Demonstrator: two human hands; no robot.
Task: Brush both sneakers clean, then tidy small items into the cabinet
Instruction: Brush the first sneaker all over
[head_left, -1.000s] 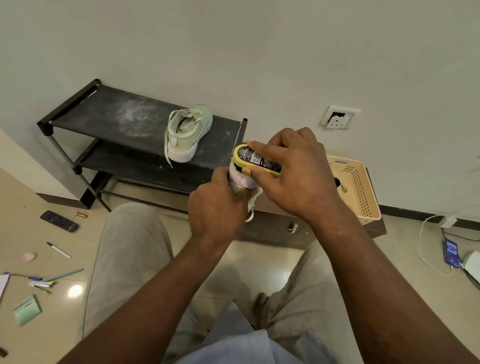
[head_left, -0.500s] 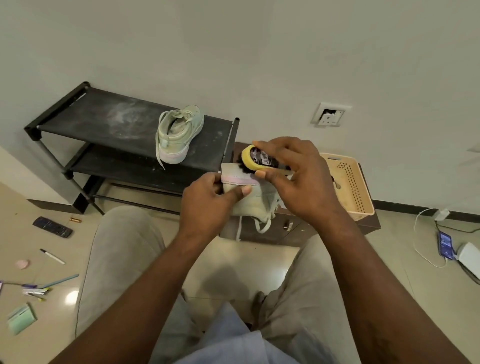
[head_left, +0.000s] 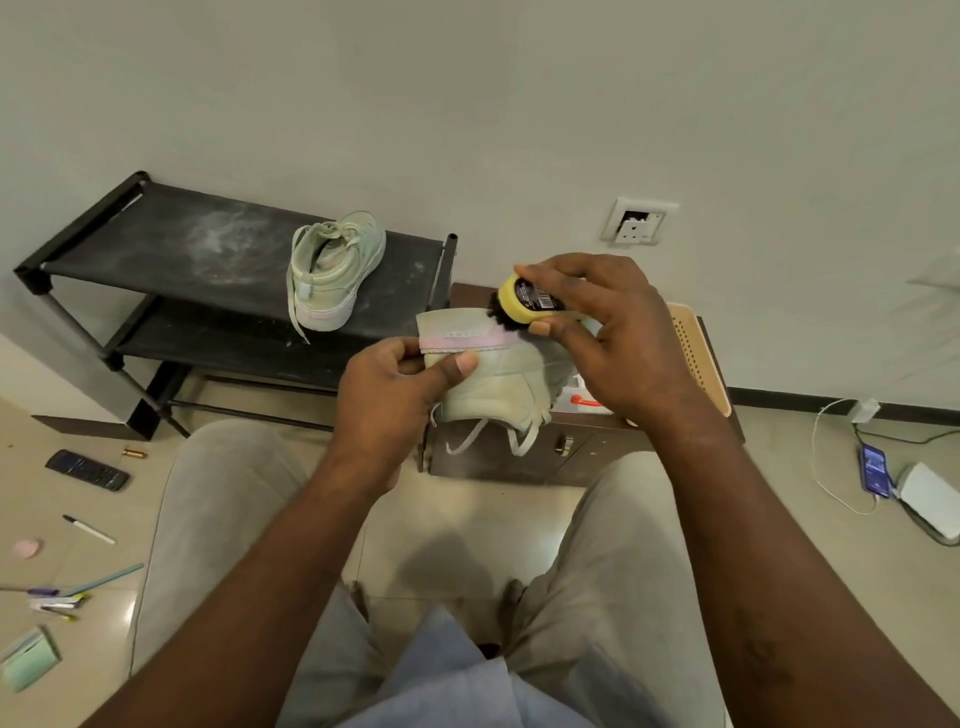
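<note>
A pale green sneaker (head_left: 498, 382) with a pink heel strip is turned sole-up in front of me, its laces hanging down. My left hand (head_left: 400, 387) grips its heel, thumb on the side. My right hand (head_left: 613, 338) holds a yellow shoe brush (head_left: 524, 304) with black bristles against the sole edge near the heel. The second pale green sneaker (head_left: 335, 270) stands upright on the top shelf of the black shoe rack (head_left: 156, 249).
A low brown cabinet (head_left: 519, 457) stands behind the held sneaker, with a beige basket (head_left: 696, 353) on top. On the floor to the left lie a remote (head_left: 87, 470), a battery (head_left: 134, 453), a marker (head_left: 88, 529), pens (head_left: 67, 597), an eraser (head_left: 27, 548) and a green notepad (head_left: 28, 657). A phone (head_left: 875, 467) on a cable lies right.
The sneaker has been turned in my left hand from heel-on to side-on, sole up. My right hand has moved the brush up onto the sole edge.
</note>
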